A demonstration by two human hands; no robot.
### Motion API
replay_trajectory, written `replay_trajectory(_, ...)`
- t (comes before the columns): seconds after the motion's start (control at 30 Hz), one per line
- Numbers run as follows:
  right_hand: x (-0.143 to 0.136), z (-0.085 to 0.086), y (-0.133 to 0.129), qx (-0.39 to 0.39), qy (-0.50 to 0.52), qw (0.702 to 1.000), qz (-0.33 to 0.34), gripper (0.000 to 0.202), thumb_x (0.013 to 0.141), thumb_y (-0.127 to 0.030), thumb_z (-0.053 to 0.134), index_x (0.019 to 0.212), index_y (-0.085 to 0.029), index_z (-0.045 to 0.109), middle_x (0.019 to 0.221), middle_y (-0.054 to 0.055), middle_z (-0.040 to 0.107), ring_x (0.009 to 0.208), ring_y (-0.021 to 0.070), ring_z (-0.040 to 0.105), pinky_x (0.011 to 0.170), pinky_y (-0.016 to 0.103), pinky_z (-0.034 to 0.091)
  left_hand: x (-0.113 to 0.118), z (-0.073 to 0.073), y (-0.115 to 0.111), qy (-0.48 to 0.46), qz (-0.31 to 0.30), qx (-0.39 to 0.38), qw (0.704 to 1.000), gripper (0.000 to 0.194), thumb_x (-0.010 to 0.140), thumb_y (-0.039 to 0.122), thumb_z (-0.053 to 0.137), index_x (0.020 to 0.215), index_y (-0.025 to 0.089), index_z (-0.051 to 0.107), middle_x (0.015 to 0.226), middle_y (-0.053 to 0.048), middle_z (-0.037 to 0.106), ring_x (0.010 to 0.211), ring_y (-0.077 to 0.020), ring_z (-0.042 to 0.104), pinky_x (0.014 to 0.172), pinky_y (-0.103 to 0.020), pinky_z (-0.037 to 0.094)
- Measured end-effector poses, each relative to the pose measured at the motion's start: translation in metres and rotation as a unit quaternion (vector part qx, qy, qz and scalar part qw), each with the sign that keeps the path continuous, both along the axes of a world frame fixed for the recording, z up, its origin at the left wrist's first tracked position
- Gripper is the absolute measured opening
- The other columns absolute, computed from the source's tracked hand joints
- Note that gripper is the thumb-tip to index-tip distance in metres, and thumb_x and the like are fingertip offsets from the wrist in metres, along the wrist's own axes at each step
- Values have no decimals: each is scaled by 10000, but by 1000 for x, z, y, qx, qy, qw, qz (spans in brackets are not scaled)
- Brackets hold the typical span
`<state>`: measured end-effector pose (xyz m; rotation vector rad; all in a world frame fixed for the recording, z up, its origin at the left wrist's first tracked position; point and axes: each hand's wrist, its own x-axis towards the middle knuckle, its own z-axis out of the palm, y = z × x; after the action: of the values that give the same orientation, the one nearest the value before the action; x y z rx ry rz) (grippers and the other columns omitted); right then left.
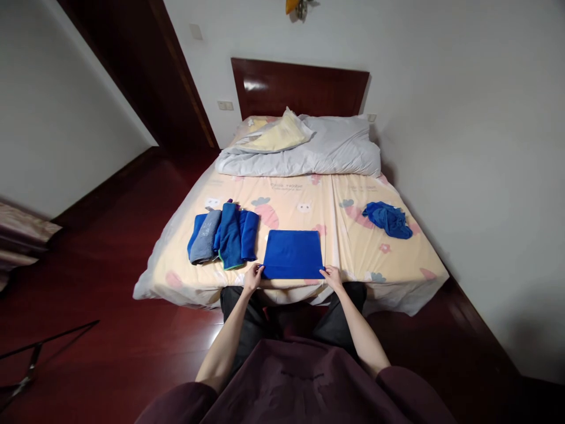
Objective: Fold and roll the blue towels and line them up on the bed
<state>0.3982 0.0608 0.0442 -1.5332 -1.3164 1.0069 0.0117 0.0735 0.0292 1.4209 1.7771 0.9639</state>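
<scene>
A flat blue cloth (293,253) lies spread as a rectangle on the bed's near edge. My left hand (252,276) pinches its near left corner. My right hand (332,275) pinches its near right corner. To the left of it sit several folded blue and grey towels (224,237) side by side. A crumpled blue cloth (388,219) rests on the right side of the bed, well away from both hands.
The bed (304,206) has a yellow cartoon-print sheet, with a grey duvet (309,154) and pillows piled at the dark wooden headboard (300,88). Dark red wooden floor surrounds it. A white wall runs close along the right. A metal frame (30,359) lies at the lower left.
</scene>
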Motion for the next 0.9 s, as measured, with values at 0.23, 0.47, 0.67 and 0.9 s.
replay_trajectory(0.23,-2,-5,-3,-5,-59,998,-33,376,753,-579,704,702,-212,645,663,74,701,681,250,676,609,315,535,4,-7,-8,38,17,-25,999,302,881,511,551,910,222,632,870,-74,751,826,-252,723,777,-338,526)
replay_trajectory(0.47,-6,-2,-3,-5,-85,995,-43,338,786,-553,665,738,-219,655,673,65,705,702,252,685,620,313,534,6,-6,-13,62,24,-15,998,305,911,518,519,934,234,626,844,-63,742,814,-252,721,762,-325,510)
replay_trajectory(0.67,-7,-1,-3,-5,-106,993,-51,347,790,-566,655,705,-230,635,659,69,700,697,253,676,630,311,522,4,-9,-13,54,19,-15,998,332,909,542,509,923,234,631,833,-65,739,820,-262,713,761,-331,501)
replay_trajectory(0.9,-13,6,-3,-26,-142,987,-71,256,849,-469,626,817,-221,678,749,86,720,784,274,686,762,362,545,8,2,-12,62,27,-24,997,280,925,475,534,970,221,641,862,-74,728,850,-265,710,811,-357,523)
